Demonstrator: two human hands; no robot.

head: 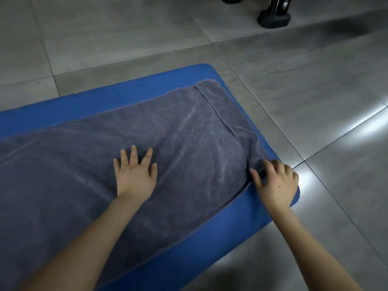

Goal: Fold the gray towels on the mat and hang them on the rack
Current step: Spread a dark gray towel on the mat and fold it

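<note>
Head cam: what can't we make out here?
Head view, towel: left end cut off by the left edge.
Head view, right hand: motion-blurred, grip on the towel corner unclear.
Head view, black stand: cut off by the top edge; rack or not, unclear.
Head view, mat: left end also cut off.

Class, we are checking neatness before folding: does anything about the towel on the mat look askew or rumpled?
The gray towel lies mostly flat on the blue mat, but its near right corner is bunched and creased where the right hand pinches it. The left hand rests flat on its middle. Nothing looks spilled or torn.
</note>
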